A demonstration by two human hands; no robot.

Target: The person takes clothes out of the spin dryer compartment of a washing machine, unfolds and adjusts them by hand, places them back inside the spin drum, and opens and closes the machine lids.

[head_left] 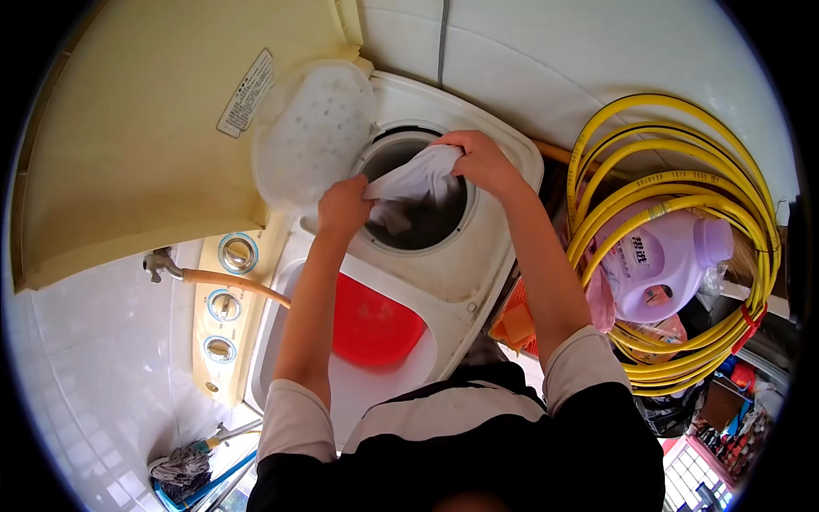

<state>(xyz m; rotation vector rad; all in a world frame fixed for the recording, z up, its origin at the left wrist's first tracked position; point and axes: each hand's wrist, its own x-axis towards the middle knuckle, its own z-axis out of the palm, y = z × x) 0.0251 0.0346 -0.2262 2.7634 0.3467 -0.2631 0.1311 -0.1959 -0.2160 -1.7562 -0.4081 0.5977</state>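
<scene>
A white cloth (pixel 418 177) is stretched between my two hands over the round opening of the spin tub (pixel 431 224), with part of it hanging inside. My left hand (pixel 344 205) is closed on the cloth's left end at the tub's rim. At the other end, my right hand (pixel 478 160) grips the cloth near the back right of the opening. The translucent inner lid (pixel 314 132) stands raised to the left of the tub. Nearer to me, a red basin (pixel 371 324) sits in the wash compartment (pixel 409 369).
A control panel with knobs (pixel 223 306) and a tap (pixel 162 265) with an orange hose are on the left. To the right hang coiled yellow hoses (pixel 674 183) around a purple detergent bottle (pixel 661 260). A mop (pixel 181 469) lies at lower left.
</scene>
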